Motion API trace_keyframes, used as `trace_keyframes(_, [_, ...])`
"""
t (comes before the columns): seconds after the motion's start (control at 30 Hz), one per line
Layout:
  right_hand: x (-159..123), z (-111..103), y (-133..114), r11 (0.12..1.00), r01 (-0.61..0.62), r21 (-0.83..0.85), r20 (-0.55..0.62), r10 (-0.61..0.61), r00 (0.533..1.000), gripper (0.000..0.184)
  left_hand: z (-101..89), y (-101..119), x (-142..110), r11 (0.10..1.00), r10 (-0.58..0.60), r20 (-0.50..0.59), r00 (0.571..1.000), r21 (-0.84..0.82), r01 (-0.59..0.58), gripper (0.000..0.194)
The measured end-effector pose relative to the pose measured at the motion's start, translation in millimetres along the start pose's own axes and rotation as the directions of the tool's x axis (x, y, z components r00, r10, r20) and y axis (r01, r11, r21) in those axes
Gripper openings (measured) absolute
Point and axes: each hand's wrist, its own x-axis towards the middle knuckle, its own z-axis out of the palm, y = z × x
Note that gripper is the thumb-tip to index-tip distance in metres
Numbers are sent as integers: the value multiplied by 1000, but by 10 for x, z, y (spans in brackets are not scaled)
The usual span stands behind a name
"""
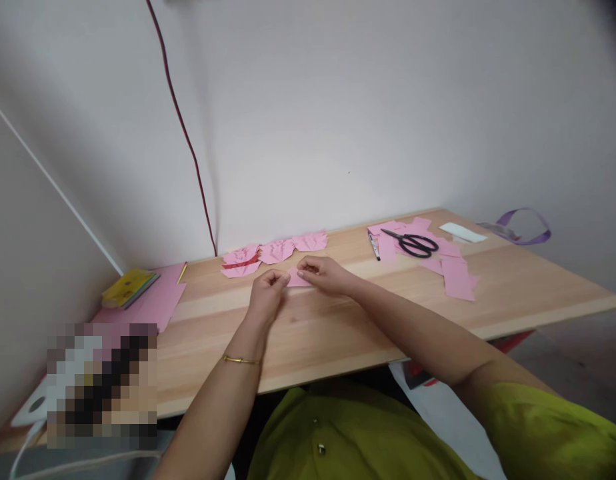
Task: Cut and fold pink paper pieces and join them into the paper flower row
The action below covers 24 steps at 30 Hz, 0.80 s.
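A small pink paper (299, 279) is pinched between two hands over the middle of the tabletop (298, 340), toward its far edge.
The paper's left end is clamped between thumb and fingers of the left hand (266, 293), its right end likewise by the right hand (328, 275); whether it is lifted off the wood cannot be told. Just beyond, creased pink papers (277, 251) are set in a row along the far edge, the leftmost crossed by a red strip (241, 262). Toward the far right corner, black scissors (404, 239) are laid on scattered pink slips (457, 279), with a pen (374, 247) just beside. By the left edge, pink sheets (161, 300) are topped by a yellow packet (129, 287).
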Motion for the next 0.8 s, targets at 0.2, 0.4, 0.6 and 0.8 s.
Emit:
trace_keyframes(0.2, [-18, -6, -12, 995, 18, -94, 23, -16, 1000, 23, -4, 35, -25, 998, 42, 112, 993, 49, -48, 20])
trace_keyframes(0.4, [-23, 71, 25, 985, 87, -151, 100, -73, 992, 18, -1, 68, -40, 955, 144, 156, 977, 238, -179, 18])
trace_keyframes(0.6, [13, 20, -21, 987, 32, -157, 89, -18, 996, 22, -6, 67, -28, 962, 191, 30, 981, 191, -194, 18])
trace_keyframes(0.8, [24, -99, 26, 988, -26, -151, 79, 39, 996, 23, -14, -5, 40, 998, 15, -128, 992, -52, -22, 21])
